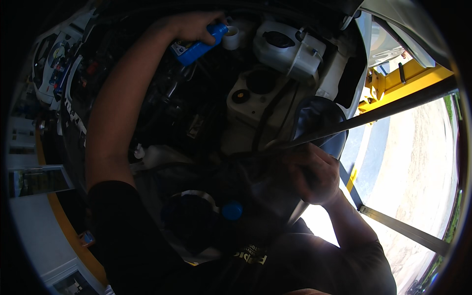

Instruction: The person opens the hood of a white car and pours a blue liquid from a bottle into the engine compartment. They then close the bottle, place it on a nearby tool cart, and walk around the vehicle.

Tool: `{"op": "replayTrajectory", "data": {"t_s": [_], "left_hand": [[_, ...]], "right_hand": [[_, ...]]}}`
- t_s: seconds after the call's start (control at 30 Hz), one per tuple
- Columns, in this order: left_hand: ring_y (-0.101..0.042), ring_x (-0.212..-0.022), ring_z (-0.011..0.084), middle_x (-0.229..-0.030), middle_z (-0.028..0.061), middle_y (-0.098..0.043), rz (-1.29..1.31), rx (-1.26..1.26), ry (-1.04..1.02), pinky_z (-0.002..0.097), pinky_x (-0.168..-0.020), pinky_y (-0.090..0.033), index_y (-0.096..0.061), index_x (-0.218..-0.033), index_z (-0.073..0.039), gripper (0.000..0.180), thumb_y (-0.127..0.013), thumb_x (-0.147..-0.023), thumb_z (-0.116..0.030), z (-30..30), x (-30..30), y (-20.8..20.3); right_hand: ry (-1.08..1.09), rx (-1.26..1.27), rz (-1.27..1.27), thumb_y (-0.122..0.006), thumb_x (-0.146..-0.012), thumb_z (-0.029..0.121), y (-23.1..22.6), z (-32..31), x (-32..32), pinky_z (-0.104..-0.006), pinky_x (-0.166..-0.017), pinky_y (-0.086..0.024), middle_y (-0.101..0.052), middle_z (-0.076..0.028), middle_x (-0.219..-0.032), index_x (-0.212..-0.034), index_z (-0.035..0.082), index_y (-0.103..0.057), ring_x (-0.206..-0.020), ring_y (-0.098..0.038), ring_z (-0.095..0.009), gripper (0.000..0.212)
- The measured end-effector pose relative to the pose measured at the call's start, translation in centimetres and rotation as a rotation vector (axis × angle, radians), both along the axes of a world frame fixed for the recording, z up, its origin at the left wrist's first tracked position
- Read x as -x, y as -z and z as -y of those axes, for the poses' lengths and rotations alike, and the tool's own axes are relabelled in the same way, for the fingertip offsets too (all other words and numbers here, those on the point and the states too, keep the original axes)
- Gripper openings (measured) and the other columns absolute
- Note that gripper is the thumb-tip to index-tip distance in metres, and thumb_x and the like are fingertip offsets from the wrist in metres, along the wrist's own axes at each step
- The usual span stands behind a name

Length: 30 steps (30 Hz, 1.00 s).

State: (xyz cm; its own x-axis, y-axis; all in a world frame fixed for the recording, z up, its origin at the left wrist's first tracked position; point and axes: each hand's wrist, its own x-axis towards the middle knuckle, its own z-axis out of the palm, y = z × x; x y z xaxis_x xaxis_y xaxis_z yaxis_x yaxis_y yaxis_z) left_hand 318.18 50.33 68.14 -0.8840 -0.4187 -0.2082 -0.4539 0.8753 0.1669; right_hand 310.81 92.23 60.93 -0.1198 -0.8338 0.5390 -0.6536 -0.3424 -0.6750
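My left hand (pixel 194 27) reaches far into the engine bay, its fingers wrapped around a blue bottle (pixel 197 50). The bottle is tilted, its mouth right at the open neck of a small white reservoir (pixel 231 39). Any liquid is too small to make out. My right hand (pixel 314 174) is at the car's edge, over a dark fender cover (pixel 319 120) and just under a long dark rod (pixel 383 114). Its fingers are curled in shadow, and what they hold, if anything, is hidden. A blue cap (pixel 232 210) lies on the dark cover close to my body.
Right of the white reservoir sits a larger whitish tank (pixel 278 46) with a black cap. A pale strut tower (pixel 243 118) is below it. The rod crosses at the right, before a yellow lift arm (pixel 408 83) and bright floor. Dark engine parts (pixel 172 93) fill the left.
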Motion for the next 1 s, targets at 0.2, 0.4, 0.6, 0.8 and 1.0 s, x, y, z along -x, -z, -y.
{"op": "replayTrajectory", "data": {"t_s": [0.2, 0.4, 0.6, 0.8, 1.0], "left_hand": [[-0.065, -0.121, 0.0368, -0.141, 0.0177, -0.059, 0.006, 0.003, -0.002, 0.0542, -0.093, -0.057, -0.047, -0.150, -0.020, 0.079, -0.078, -0.078, -0.033, -0.30, -0.01, -0.47], [-0.065, -0.122, 0.0366, -0.143, 0.0167, -0.059, -0.011, 0.016, -0.005, 0.0540, -0.094, -0.057, -0.047, -0.151, -0.021, 0.080, -0.078, -0.078, -0.033, -0.04, 0.02, -0.30], [-0.065, -0.122, 0.0361, -0.143, 0.0166, -0.059, -0.017, 0.014, -0.005, 0.0535, -0.095, -0.057, -0.046, -0.152, -0.021, 0.081, -0.078, -0.079, -0.033, 0.30, 0.07, -0.21], [-0.065, -0.122, 0.0356, -0.141, 0.0166, -0.060, -0.008, 0.034, 0.006, 0.0535, -0.095, -0.057, -0.046, -0.152, -0.021, 0.081, -0.078, -0.079, -0.032, 0.23, 0.30, -0.25], [-0.065, -0.122, 0.0355, -0.141, 0.0169, -0.060, -0.005, 0.031, -0.020, 0.0536, -0.096, -0.057, -0.046, -0.152, -0.021, 0.080, -0.078, -0.079, -0.033, -0.01, 0.28, -0.39]], "right_hand": [[0.008, 0.000, 0.000, -0.065, -0.079, -0.010, -0.18, 0.05, -0.08, -0.0346, -0.059, -0.058, -0.067, -0.011, -0.087, -0.101, 0.002, -0.069, -0.072, -0.071, -0.026, 0.025], [0.009, -0.001, -0.007, -0.065, -0.080, -0.010, -0.13, 0.07, -0.04, -0.0343, -0.060, -0.059, -0.068, -0.012, -0.088, -0.101, 0.002, -0.070, -0.073, -0.072, -0.026, 0.025], [0.004, 0.004, -0.001, -0.065, -0.080, -0.010, -0.08, 0.06, -0.09, -0.0342, -0.060, -0.059, -0.068, -0.012, -0.088, -0.101, 0.002, -0.070, -0.074, -0.072, -0.026, 0.025], [0.003, 0.002, -0.019, -0.065, -0.079, -0.010, -0.16, 0.05, -0.06, -0.0346, -0.060, -0.059, -0.068, -0.012, -0.089, -0.101, 0.001, -0.070, -0.073, -0.072, -0.026, 0.026], [0.009, 0.010, 0.001, -0.065, -0.079, -0.010, -0.07, 0.10, -0.14, -0.0348, -0.060, -0.058, -0.068, -0.012, -0.089, -0.100, 0.001, -0.070, -0.073, -0.072, -0.027, 0.025]]}}
